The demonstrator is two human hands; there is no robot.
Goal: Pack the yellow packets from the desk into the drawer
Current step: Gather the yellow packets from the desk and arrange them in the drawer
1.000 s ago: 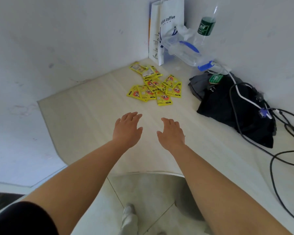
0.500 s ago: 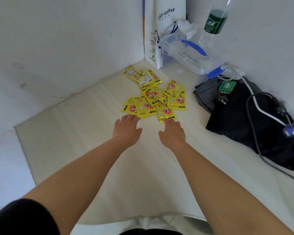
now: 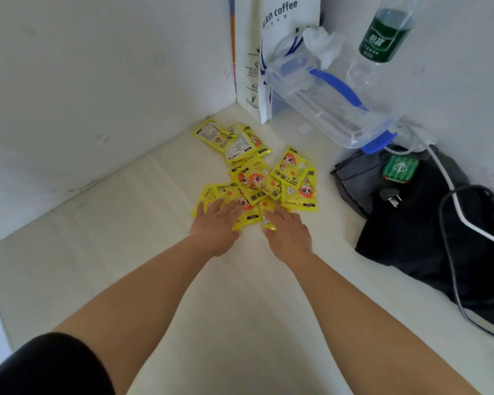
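Several yellow packets with red cartoon prints lie overlapping on the pale desk, near the corner of the white walls. A few more yellow packets lie face down just behind them. My left hand rests flat with straight fingers on the nearest packets at the pile's left. My right hand lies flat on the pile's front edge, its fingertips over a packet. No drawer is in view.
A white paper coffee bag stands in the corner. Beside it lie a clear plastic box with blue clips and a green-labelled bottle. A black bag with cables and a green case fills the right side.
Both hands have moved forward across the desk, from short of the pile to lying on its nearest packets. The view has come closer to the corner.
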